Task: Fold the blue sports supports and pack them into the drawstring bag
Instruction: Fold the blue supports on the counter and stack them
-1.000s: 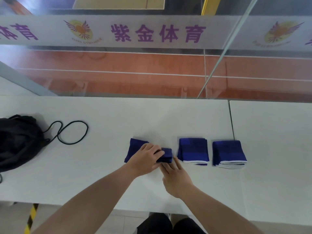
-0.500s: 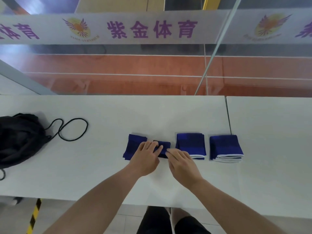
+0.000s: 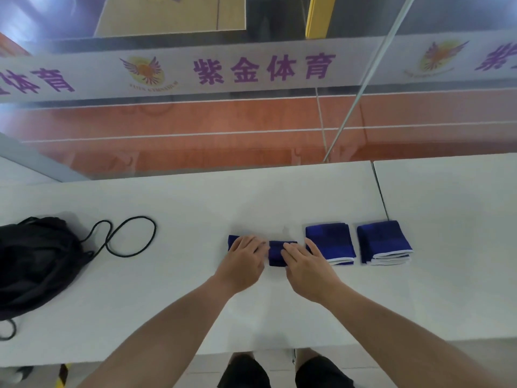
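Nearest, on the white surface [image 3: 195, 317]: two bare forearms reaching in from the near edge.

Just beyond, at centre: left hand [image 3: 240, 264] laid flat, fingers straight, pressing down on the left part of a blue support [image 3: 275, 253]; nothing gripped. Close beside it, right hand [image 3: 305, 266], fingers likewise stretched out and relaxed, resting on the support's right end. Between the two hands, only a short dark-blue strip of the support on show, lying flat on the surface; a blue corner also peeping out at the far left of the left hand.

Just right of the right hand, a folded stack [image 3: 331, 242] of blue supports, white edges along its near side; touching one outstretched finger or not, cannot tell. Further right, near but apart, a second stack [image 3: 383, 239] of the same kind, by the seam [image 3: 380, 191] between two surface panels.

Well to the left: black bag [image 3: 36, 261], slumped on the surface, its cord [image 3: 131, 236] looped out to the right.

Farthest: white banner [image 3: 263, 70] with purple lettering, orange floor [image 3: 195, 121] below it.
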The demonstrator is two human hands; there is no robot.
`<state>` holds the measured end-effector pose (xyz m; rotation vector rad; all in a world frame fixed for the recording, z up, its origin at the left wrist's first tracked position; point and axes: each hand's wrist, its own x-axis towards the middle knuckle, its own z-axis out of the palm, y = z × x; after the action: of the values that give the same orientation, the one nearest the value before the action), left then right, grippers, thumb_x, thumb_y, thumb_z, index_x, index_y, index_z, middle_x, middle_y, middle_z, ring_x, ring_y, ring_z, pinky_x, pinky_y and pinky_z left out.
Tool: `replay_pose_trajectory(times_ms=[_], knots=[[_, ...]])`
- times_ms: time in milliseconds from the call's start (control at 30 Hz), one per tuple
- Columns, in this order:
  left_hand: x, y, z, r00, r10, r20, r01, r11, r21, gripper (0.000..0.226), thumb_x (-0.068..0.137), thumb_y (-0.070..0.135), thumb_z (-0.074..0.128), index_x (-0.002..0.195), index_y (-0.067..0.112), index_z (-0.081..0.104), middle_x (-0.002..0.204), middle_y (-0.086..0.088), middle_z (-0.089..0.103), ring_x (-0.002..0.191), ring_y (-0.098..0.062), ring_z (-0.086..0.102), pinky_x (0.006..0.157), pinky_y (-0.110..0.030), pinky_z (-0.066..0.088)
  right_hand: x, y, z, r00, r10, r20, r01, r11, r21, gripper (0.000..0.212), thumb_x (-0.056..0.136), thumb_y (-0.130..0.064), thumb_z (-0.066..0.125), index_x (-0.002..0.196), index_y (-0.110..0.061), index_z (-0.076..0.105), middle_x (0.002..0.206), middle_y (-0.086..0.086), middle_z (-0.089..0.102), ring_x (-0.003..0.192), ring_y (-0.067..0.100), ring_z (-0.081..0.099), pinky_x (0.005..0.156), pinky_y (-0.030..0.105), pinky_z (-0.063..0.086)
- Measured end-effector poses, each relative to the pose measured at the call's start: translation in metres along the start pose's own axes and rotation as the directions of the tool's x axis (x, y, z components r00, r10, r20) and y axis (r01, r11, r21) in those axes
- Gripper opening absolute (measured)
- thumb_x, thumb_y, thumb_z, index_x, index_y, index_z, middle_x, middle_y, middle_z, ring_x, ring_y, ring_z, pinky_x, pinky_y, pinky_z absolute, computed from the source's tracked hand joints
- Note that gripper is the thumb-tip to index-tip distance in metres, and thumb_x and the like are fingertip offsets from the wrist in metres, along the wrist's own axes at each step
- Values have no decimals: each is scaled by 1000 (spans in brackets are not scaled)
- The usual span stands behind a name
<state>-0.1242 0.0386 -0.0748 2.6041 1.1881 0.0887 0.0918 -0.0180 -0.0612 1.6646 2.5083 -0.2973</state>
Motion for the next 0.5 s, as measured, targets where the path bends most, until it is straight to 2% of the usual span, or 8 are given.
replay_pose_trajectory(times_ms=[100,200,267,367,500], knots=[[3,-27,-12,992,-121,45,122,992,-16,36,91,22,52,126,15,62,130,0,57,124,-21,49,106,-35,40,8,-16,-5,998,-10,-69,10,1000,0,44,85,-19,61,127,-7,63,137,10,59,128,25,53,116,51,31],[4,-50,-18,952,-211,222,218,976,-6,54,89,28,56,140,16,47,144,-2,45,135,-23,37,111,-37,33,16,-37,-5,993,-4,-122,12,998,64,45,83,-10,57,128,-7,63,135,7,58,130,24,51,118,48,28],[2,-60,-16,929,-205,307,211,977,13,60,87,32,59,142,17,40,144,-2,40,133,-24,36,109,-39,35,19,-57,-1,994,-45,-97,54,994,91,45,85,-11,55,129,-8,62,138,7,57,131,23,50,117,47,32],[2,-66,-9,928,-185,323,196,981,-2,57,89,34,60,140,19,39,141,-3,42,128,-26,40,105,-40,41,25,-87,12,994,-111,-14,112,988,110,47,87,-18,57,133,-9,60,146,9,52,137,25,47,117,46,32],[9,-72,-3,895,-228,383,263,964,-40,57,90,33,61,141,20,39,137,-8,40,126,-31,37,107,-42,38,32,-113,33,987,0,161,-23,990,141,64,93,-26,45,153,-7,32,163,10,24,150,25,23,119,45,9]])
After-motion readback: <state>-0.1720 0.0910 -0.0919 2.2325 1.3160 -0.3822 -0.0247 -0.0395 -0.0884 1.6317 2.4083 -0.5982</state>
